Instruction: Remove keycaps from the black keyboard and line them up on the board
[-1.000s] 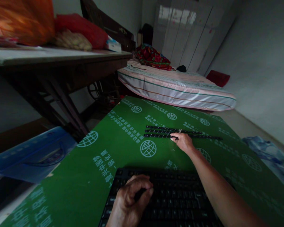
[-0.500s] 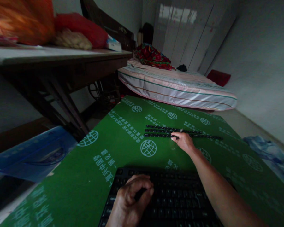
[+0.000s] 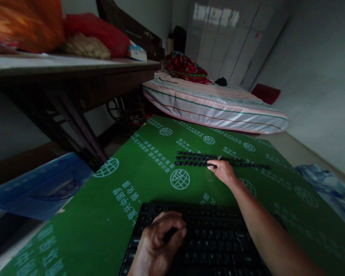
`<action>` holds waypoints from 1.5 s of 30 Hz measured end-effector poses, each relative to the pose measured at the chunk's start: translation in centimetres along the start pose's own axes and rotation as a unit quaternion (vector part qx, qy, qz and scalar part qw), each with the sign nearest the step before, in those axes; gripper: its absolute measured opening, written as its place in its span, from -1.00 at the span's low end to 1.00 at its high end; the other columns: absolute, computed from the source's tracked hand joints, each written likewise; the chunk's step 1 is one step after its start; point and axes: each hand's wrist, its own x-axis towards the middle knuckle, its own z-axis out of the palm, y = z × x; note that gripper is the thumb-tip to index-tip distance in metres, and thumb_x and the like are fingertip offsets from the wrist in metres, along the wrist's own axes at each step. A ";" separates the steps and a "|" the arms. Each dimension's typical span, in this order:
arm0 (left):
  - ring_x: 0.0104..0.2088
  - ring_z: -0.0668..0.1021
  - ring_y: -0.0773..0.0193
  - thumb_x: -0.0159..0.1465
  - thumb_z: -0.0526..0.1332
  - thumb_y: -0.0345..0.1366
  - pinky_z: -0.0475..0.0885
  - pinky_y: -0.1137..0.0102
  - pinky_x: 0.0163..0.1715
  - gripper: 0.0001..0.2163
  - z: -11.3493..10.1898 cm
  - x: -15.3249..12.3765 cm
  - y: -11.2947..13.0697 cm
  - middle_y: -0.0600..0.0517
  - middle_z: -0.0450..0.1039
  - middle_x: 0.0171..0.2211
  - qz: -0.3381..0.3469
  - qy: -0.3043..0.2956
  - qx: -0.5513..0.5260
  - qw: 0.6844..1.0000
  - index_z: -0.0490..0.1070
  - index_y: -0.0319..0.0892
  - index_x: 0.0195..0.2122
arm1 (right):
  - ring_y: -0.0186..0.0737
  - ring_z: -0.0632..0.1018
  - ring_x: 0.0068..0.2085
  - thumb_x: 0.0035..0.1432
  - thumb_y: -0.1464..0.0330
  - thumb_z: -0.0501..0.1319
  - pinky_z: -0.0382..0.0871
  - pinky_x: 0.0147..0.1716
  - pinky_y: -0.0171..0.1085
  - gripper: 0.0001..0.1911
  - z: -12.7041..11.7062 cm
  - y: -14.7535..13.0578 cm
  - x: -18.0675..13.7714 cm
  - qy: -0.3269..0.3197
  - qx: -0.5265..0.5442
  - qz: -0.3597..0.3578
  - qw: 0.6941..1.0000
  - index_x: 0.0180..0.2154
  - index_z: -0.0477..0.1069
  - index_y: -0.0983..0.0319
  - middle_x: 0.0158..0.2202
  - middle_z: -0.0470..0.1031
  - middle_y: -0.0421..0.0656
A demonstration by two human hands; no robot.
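Observation:
A black keyboard [image 3: 215,241] lies near me on a green board. Over its left part is my left hand [image 3: 163,237], its fingers curled and thumb tip against the index finger; whether a small thing is between them is hidden. Farther out, three long thin black strips [image 3: 191,164] with small light marks lie side by side; their pattern resembles rows of keycaps. My right hand [image 3: 222,170] reaches past the keyboard to the nearest strip, thumb and fingers closed on its middle. The hand and wrist cover part of the strips.
The green board [image 3: 126,168] carries pale print and globe marks. To the left stand a table [image 3: 103,66] with bags on it and a blue plastic case [image 3: 46,184]. A bed [image 3: 218,107] is beyond the board, and blue-white cloth [image 3: 324,178] lies at right.
Both hands keep nearly the same place and pose. The view has shifted very slightly; the strips and keyboard have not visibly moved.

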 end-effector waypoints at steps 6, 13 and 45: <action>-0.22 0.57 0.28 0.14 0.22 -0.34 0.45 0.52 -0.24 -0.94 0.1 0.0 -0.2 0.10 0.54 -0.32 -0.006 0.005 0.003 1.000 0.45 -0.06 -0.44 | -0.17 0.58 -0.22 0.04 0.30 0.22 0.42 -0.25 -0.28 -0.71 0.1 0.1 0.1 0.003 0.004 -0.004 1.000 -0.14 0.49 0.06 -0.23 0.58 -0.18; -0.22 0.57 0.27 0.14 0.21 -0.35 0.45 0.50 -0.25 -0.94 0.1 -0.1 0.0 0.09 0.54 -0.33 -0.008 0.000 0.002 1.000 0.45 -0.07 -0.45 | -0.19 0.59 -0.27 0.04 0.30 0.22 0.42 -0.29 -0.30 -0.71 0.2 0.3 0.0 0.010 0.003 -0.012 1.000 -0.14 0.49 0.04 -0.27 0.59 -0.21; -0.37 0.53 0.26 0.13 0.17 -0.37 0.36 0.42 -0.30 -0.90 1.0 0.1 0.5 0.05 0.53 -0.43 -0.001 -0.004 -0.024 1.000 0.46 -0.18 -0.47 | -0.40 0.27 -0.68 0.18 0.04 -0.03 0.22 -0.64 -0.40 -0.46 -5.7 -6.5 -20.4 -0.018 0.312 0.020 0.950 -0.01 0.40 0.24 -0.72 0.26 -0.30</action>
